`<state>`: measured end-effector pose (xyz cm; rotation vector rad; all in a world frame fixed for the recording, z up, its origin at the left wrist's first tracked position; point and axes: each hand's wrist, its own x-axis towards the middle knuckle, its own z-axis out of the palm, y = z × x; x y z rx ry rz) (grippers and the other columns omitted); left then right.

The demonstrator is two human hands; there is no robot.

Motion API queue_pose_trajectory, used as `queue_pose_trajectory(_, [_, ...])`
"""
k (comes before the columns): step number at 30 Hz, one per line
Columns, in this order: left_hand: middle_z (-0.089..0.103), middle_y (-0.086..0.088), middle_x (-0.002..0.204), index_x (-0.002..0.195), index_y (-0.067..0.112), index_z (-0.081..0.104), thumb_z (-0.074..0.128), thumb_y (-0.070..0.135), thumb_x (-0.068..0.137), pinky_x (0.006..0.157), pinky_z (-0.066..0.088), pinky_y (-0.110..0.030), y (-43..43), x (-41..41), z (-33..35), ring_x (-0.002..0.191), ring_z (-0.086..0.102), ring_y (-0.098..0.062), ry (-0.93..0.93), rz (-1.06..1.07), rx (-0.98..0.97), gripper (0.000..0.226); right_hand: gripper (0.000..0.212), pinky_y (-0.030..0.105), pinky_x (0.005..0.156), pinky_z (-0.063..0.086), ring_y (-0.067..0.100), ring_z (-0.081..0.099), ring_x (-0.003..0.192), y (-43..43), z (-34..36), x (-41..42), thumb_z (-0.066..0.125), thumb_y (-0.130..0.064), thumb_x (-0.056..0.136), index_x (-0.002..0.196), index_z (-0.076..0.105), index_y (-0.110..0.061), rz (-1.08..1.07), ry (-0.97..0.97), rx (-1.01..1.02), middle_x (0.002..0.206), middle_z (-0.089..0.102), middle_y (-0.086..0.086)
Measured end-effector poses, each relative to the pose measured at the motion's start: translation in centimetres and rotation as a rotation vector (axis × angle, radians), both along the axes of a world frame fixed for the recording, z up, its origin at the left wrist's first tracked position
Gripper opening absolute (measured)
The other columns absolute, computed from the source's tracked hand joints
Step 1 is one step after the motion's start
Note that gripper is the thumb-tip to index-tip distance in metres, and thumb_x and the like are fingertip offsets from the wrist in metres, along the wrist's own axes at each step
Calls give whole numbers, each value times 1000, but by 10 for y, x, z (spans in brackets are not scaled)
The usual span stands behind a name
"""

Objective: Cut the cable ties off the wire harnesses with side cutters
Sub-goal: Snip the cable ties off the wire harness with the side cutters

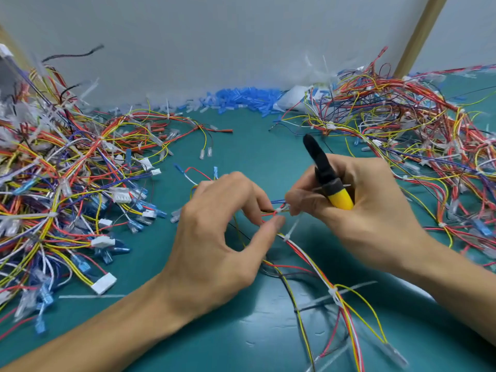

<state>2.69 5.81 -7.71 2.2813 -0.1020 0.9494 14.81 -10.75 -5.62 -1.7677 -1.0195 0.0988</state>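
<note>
At frame centre, left hand (214, 237) pinches the wire harness (306, 255) beside a cable tie (279, 210); right hand (370, 216) grips side cutters (331, 186)

I am wearing the only camera on my head, and it is looking forward and down at the counter (241, 151) from close above. My left grip (214, 237) and right grip (362, 210) are sitting near the middle of the wide-angle frame, my forearms (107, 331) are entering from the bottom edge, and the wall (214, 36) behind the counter is filling the top of the view
</note>
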Motion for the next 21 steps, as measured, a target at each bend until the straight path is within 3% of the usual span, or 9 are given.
queue_pose_trajectory(3, [61,10,89,110,16,65,78,14,82,85,49,-46,-2,-1,2,89,62,-12,96,22,-22,30,11,35,68,53,14,69,69,1,0,-3,77,-29,84,76,74,-22,0,-17,-55,73,75,-10])
queue_pose_trajectory(5, [56,5,95,122,19,68,77,14,81,86,48,-38,0,-1,3,90,58,-13,139,26,28,43,11,36,68,52,14,68,69,1,0,-5,78,-30,84,76,74,-24,8,-33,-69,73,75,-10])
queue_pose_trajectory(7, [53,1,102,112,20,76,75,16,79,84,45,-32,3,1,3,87,55,-15,184,36,76,33,11,27,63,50,10,66,66,1,-2,-4,78,-29,84,76,72,-27,33,-61,-78,72,73,-12])
queue_pose_trajectory(9, [59,7,98,98,24,77,72,20,77,86,44,-38,4,2,2,86,56,-14,251,57,161,21,13,19,60,45,7,63,64,0,-3,-3,79,-25,85,76,70,-28,36,-106,-92,70,71,-15])
queue_pose_trajectory(12, [56,13,83,85,30,67,69,28,74,91,40,-42,1,1,1,83,53,-16,315,105,263,11,19,29,56,46,7,57,59,-1,-7,-1,86,-13,86,77,70,-17,-8,-124,-120,67,69,-5])
queue_pose_trajectory(15, [48,11,82,81,29,57,70,38,77,93,39,-40,1,1,-1,83,49,-16,338,143,274,16,21,24,54,44,-1,55,56,0,-8,1,86,-7,86,76,67,-6,-21,-95,-106,63,66,-2])
queue_pose_trajectory(16, [46,11,84,80,29,55,70,41,78,92,38,-40,1,1,-2,83,48,-16,333,150,266,19,23,27,54,43,2,53,55,1,-8,1,86,-13,86,76,66,-6,-34,-107,-105,63,65,1])
queue_pose_trajectory(18, [46,10,88,82,28,54,70,47,79,88,37,-39,1,1,-2,86,46,-16,302,172,244,25,30,40,56,43,25,52,59,1,-6,1,85,-29,88,77,67,-8,-73,-169,-101,65,64,7])
queue_pose_trajectory(21, [48,8,99,91,28,59,70,55,79,85,33,-36,2,1,-1,93,45,-17,269,205,201,31,32,45,59,44,30,55,62,1,0,2,79,-39,88,78,67,-11,-109,-193,-59,67,65,7])
